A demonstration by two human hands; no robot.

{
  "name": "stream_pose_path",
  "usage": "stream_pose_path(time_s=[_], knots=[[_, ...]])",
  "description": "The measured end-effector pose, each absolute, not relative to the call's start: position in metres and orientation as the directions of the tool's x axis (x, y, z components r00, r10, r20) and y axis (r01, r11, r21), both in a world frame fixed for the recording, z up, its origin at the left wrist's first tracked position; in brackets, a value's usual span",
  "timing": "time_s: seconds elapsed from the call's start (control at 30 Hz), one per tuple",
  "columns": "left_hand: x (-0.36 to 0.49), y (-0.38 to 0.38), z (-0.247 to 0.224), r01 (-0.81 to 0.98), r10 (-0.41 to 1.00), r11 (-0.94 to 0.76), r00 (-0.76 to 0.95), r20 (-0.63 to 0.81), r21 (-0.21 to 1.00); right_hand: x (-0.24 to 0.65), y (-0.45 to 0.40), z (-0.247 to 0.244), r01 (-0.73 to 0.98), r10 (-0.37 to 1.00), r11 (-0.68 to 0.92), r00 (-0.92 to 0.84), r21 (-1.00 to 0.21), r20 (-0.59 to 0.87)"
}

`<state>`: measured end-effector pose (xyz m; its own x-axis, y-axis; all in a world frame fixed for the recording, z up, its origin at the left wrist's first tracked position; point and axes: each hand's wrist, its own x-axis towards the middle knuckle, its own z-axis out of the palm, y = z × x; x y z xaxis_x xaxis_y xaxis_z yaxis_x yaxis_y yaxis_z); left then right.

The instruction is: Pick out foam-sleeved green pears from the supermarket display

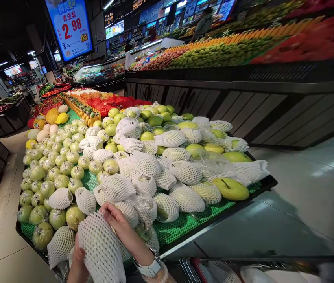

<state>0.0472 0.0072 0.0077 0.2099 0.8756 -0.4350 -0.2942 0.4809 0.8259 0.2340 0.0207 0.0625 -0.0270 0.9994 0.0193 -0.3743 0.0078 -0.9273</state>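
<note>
A large fruit in a white foam net sleeve is held up at the near edge of the display. My left hand grips its lower left side, partly hidden behind it. With fingers bent, my right hand pinches the top end of the net. The sleeve covers the fruit, so its kind cannot be made out; pale green shows through the holes. Beyond my hands lie more fruits in foam nets, with bare green mangoes among them. To the left sit rows of round green pears in clear wrap.
The stand has green mesh matting and a dark raised rim. At lower right a cart or basket holds netted items. Red net bags lie farther back. Another fruit counter runs along the right; a price screen hangs at upper left.
</note>
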Motion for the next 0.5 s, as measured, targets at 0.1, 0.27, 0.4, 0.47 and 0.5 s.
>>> stream_pose_path(time_s=[0.1,0.27,0.4,0.47,0.5], knots=[[0.045,0.014,0.005,-0.265,0.882,0.459,0.253,-0.398,0.848,0.228,0.024,0.057,-0.359,1.0,0.027,0.021,-0.933,0.02],[0.039,0.027,-0.005,-0.217,0.929,0.326,0.252,-0.27,0.92,0.225,0.03,0.059,-0.377,0.999,-0.007,-0.041,-0.926,0.009],[0.031,0.031,-0.014,-0.214,0.915,0.321,0.323,-0.243,0.923,0.224,0.039,0.062,-0.34,0.991,-0.05,-0.134,-0.939,-0.005],[0.028,0.031,-0.018,-0.253,0.92,0.33,0.302,-0.25,0.909,0.223,0.044,0.061,-0.287,0.982,-0.078,-0.185,-0.955,-0.024],[0.026,0.031,-0.019,-0.264,0.92,0.339,0.292,-0.26,0.903,0.224,0.047,0.06,-0.252,0.978,-0.089,-0.206,-0.964,-0.036]])
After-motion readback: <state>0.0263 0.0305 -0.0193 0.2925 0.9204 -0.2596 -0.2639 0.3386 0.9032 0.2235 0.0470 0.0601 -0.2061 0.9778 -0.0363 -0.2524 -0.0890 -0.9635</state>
